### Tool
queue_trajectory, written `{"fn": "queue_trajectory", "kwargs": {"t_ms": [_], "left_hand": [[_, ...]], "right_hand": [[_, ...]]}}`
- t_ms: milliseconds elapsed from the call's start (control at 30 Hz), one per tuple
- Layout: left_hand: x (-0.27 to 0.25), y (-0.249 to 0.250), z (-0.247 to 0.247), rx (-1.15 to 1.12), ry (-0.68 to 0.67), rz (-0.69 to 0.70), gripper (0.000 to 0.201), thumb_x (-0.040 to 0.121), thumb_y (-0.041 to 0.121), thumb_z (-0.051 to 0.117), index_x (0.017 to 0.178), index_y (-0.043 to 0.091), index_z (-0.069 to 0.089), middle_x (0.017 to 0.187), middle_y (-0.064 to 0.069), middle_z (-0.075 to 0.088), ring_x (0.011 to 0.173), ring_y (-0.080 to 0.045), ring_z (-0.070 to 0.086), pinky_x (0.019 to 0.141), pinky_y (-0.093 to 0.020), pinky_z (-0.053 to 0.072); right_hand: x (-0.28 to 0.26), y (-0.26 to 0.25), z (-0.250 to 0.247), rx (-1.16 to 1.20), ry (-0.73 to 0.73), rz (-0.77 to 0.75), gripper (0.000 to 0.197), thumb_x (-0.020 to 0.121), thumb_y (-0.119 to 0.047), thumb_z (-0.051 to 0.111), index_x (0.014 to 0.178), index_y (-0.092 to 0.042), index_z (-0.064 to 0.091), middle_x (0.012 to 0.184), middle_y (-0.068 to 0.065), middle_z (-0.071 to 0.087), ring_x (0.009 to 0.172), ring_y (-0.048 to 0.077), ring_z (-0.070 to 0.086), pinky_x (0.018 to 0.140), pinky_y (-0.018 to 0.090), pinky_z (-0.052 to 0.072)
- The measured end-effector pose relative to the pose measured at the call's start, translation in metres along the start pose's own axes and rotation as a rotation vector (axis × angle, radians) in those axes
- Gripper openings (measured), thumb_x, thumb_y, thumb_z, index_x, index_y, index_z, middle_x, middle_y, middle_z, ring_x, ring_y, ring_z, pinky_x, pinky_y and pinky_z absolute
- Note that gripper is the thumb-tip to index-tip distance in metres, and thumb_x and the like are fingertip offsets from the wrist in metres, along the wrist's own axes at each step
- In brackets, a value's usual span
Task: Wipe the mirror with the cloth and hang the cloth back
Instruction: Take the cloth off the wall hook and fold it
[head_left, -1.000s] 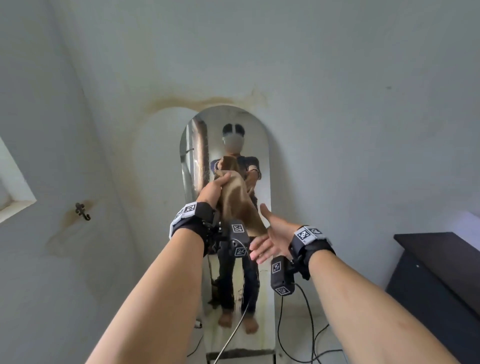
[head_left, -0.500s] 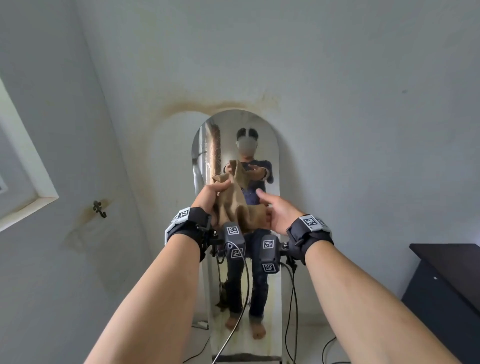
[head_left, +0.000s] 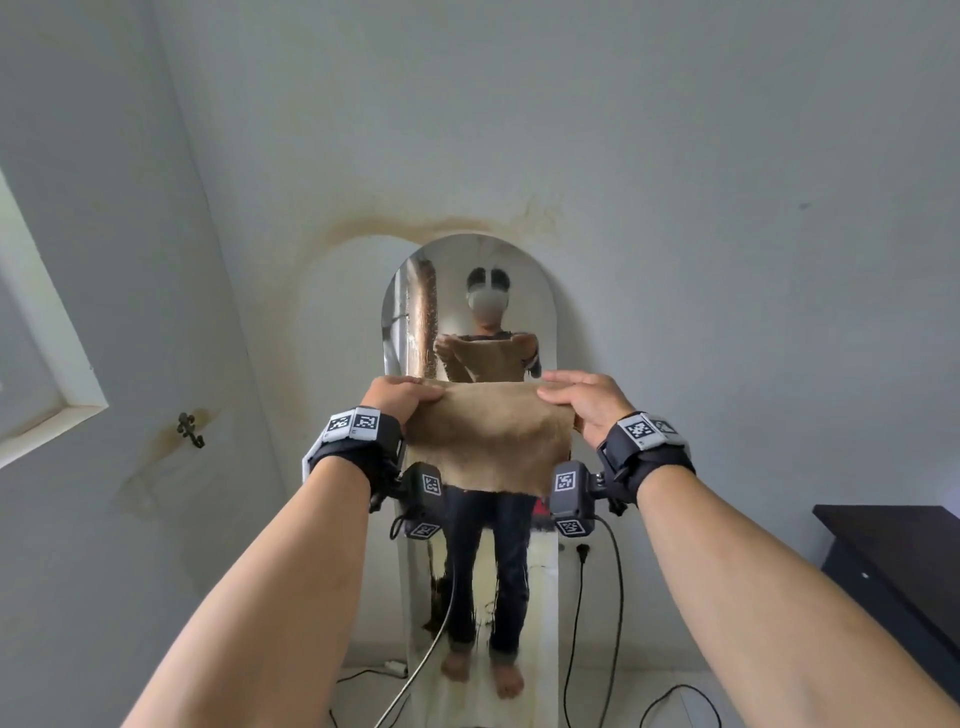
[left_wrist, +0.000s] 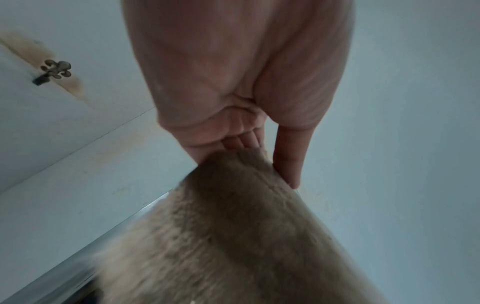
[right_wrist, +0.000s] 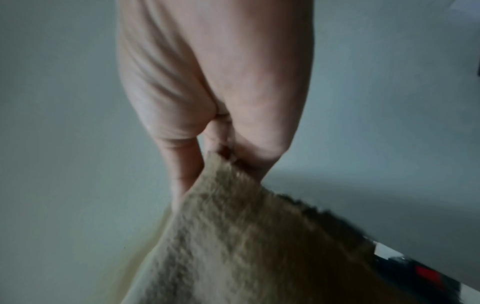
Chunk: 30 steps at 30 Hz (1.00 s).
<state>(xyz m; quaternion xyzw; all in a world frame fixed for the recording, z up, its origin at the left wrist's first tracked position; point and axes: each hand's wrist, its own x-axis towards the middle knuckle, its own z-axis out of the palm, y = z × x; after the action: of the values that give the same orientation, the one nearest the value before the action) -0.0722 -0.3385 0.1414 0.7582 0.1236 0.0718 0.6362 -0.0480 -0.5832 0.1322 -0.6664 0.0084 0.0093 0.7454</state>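
**A:** How many cloths are there, and where?

**B:** One. A tan, fuzzy cloth (head_left: 491, 441), spread flat between two hands, in front of the mirror (head_left: 470, 291) about halfway up it. I cannot tell whether it touches the glass.

**A:** And the hands?

**B:** Two. The left hand (head_left: 397, 397) pinches the cloth's top left corner; in the left wrist view the thumb (left_wrist: 288, 160) lies along one side of the cloth and the fingers (left_wrist: 241, 142) fold over the other. The right hand (head_left: 584, 402) pinches the top right corner the same way, thumb (right_wrist: 179, 170) against the cloth's edge. Both hold the cloth; neither is spread wide.

**A:** How many mirrors?

**B:** One, tall with an arched top, leaning on a pale wall (head_left: 675, 208). It reflects one person holding the cloth up, barefoot, face covered.

**A:** Anything to hang the cloth on?

**B:** One dark metal hook (head_left: 191, 429) on the wall to the left, well apart from the cloth, with a brown stain around it.

**A:** Any writing or brands?

**B:** No readable words. Two black wristbands (head_left: 358, 447), one on each wrist, carry black-and-white square code tags; I count about eight tags in the head view. Two cables (head_left: 618, 582) hang from the wrist units. One dark cabinet (head_left: 893, 571) stands at the right.
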Motion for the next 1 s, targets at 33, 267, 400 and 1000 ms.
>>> {"fn": "queue_trajectory", "kwargs": {"t_ms": [33, 267, 400, 1000], "left_hand": [[0.003, -0.001, -0.001, 0.013, -0.013, 0.000, 0.016, 0.064, 0.026, 0.084, 0.074, 0.022, 0.072, 0.090, -0.007, 0.073, 0.091, -0.027, 0.068, 0.091, -0.043, 0.054], [-0.001, 0.017, -0.003, 0.045, -0.069, 0.020, 0.021, 0.059, 0.018, 0.086, 0.067, 0.017, 0.067, 0.089, -0.012, 0.073, 0.094, -0.033, 0.069, 0.087, -0.052, 0.056], [-0.007, 0.021, -0.004, -0.006, -0.106, 0.054, 0.020, 0.057, 0.017, 0.086, 0.066, 0.017, 0.068, 0.088, -0.011, 0.072, 0.097, -0.033, 0.068, 0.090, -0.050, 0.054], [-0.022, 0.023, -0.006, -0.125, 0.014, 0.215, 0.020, 0.072, 0.013, 0.081, 0.067, 0.016, 0.062, 0.083, -0.004, 0.070, 0.082, -0.020, 0.064, 0.077, -0.035, 0.053]], "right_hand": [[0.000, -0.001, -0.003, -0.018, -0.027, 0.000, 0.040, 0.074, 0.011, 0.072, 0.112, -0.004, 0.067, 0.105, 0.021, 0.070, 0.083, 0.027, 0.069, 0.069, 0.030, 0.059], [0.005, -0.015, -0.009, -0.227, -0.099, -0.056, 0.041, 0.077, 0.016, 0.066, 0.110, -0.008, 0.062, 0.118, 0.022, 0.058, 0.082, 0.023, 0.066, 0.064, 0.024, 0.058], [0.007, -0.028, -0.010, -0.327, -0.106, -0.058, 0.010, 0.086, 0.000, 0.066, 0.088, -0.009, 0.067, 0.094, 0.008, 0.064, 0.075, 0.010, 0.060, 0.065, 0.022, 0.050], [-0.010, -0.047, -0.010, -0.551, -0.069, -0.024, 0.014, 0.089, -0.019, 0.065, 0.101, -0.012, 0.062, 0.090, 0.006, 0.064, 0.080, 0.019, 0.061, 0.083, 0.038, 0.053]]}}
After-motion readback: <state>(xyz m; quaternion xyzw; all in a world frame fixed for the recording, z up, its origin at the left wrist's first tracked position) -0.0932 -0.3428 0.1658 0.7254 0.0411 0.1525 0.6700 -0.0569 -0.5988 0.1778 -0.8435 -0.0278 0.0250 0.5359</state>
